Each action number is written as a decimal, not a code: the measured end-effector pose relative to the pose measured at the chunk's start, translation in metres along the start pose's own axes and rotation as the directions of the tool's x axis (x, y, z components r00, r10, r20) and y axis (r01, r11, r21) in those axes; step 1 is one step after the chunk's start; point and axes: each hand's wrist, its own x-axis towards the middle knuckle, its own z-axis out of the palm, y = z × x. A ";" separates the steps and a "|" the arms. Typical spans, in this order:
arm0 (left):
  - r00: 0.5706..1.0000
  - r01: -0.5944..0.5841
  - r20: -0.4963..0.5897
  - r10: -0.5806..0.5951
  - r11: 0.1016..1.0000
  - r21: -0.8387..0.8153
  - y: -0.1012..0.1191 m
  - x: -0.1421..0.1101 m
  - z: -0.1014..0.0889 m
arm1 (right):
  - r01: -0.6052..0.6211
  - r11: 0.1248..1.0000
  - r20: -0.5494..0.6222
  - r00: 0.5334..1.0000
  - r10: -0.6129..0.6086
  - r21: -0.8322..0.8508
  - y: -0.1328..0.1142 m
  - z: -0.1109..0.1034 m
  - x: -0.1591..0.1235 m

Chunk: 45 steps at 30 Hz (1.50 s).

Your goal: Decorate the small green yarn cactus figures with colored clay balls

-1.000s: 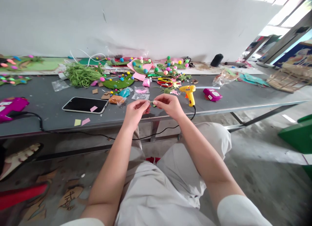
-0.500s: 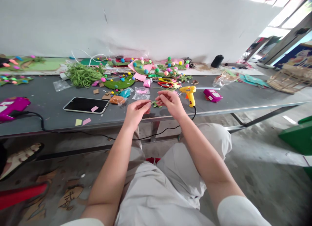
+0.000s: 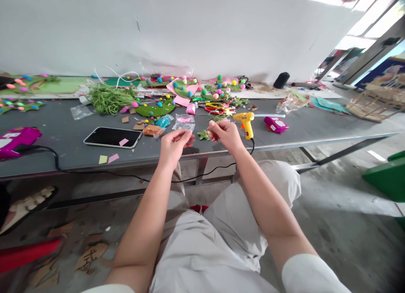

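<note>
My left hand (image 3: 174, 146) hovers at the front edge of the table, its thumb pressed against the fingers; whatever may be in that pinch is too small to see. To its right, my right hand (image 3: 225, 135) is closed too, thumb against curled fingers, and I cannot make out anything held there. Between the two hands lies a small green fuzzy star-like piece (image 3: 203, 135) with a pale orange dot near its right side, close to my right fingertips. Just right of that hand rests a yellow glue gun (image 3: 246, 123) with a clear glue stick (image 3: 268, 115) sticking out behind.
A phone (image 3: 113, 137) lies at left, near green yarn (image 3: 107, 98). Pompom-covered green felt (image 3: 155, 109), red-handled scissors (image 3: 215, 110) and small plastic bags (image 3: 183, 122) crowd the back. A black cord (image 3: 126, 173) droops along the front edge. Magenta boxes (image 3: 276, 124) sit at both sides.
My hands have drawn slightly apart, the left one leftward and the right one rightward. More of the small green piece between them now shows.
</note>
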 end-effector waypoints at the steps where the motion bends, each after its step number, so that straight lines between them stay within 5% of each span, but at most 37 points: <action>1: 1.000 0.003 0.009 -0.003 1.000 -0.003 -0.001 0.000 0.000 | 0.021 1.000 -0.012 1.000 -0.021 -0.004 0.000 0.000 0.000; 6: 0.999 -0.039 0.030 0.036 0.995 0.093 0.000 0.004 -0.001 | 0.011 0.993 0.019 1.000 -0.013 0.115 0.000 0.000 0.000; 11: 0.979 -0.200 0.038 0.199 0.913 0.357 -0.002 0.030 -0.003 | -0.019 0.999 -0.009 1.000 0.018 -0.041 -0.001 -0.009 0.000; 14: 0.957 -0.288 0.113 0.266 0.847 0.446 -0.009 0.045 -0.004 | 0.033 0.999 0.000 0.999 -0.033 0.039 -0.001 -0.012 -0.001; 17: 0.932 -0.362 0.161 0.325 0.794 0.488 -0.016 0.049 -0.004 | -0.054 0.989 0.090 0.995 0.042 0.135 -0.002 -0.010 -0.003; 20: 0.909 -0.411 0.165 0.383 0.758 0.507 -0.018 0.043 -0.002 | -0.146 0.985 0.160 0.979 0.130 0.090 -0.001 -0.008 -0.007; 23: 0.896 -0.441 0.184 0.405 0.754 0.487 -0.014 0.030 0.002 | -0.111 0.994 0.127 0.986 0.108 0.021 0.000 -0.005 -0.009; 32: 0.813 -0.576 0.354 0.462 0.725 0.378 -0.007 0.013 0.014 | -0.218 0.963 0.201 0.962 0.185 0.159 0.004 0.001 -0.014; 38: 0.838 -0.543 0.316 0.445 0.739 0.400 -0.012 0.016 0.017 | -0.210 0.977 0.263 0.945 0.195 0.030 -0.005 0.001 -0.019; 41: 0.878 -0.477 0.266 0.399 0.778 0.409 -0.009 0.013 0.018 | -0.117 0.965 0.183 0.970 0.162 -0.234 -0.015 -0.009 -0.019; 45: 0.926 -0.378 0.195 0.325 0.825 0.420 -0.007 0.009 0.016 | -0.155 0.851 -0.177 0.981 0.074 -0.502 -0.025 -0.052 -0.021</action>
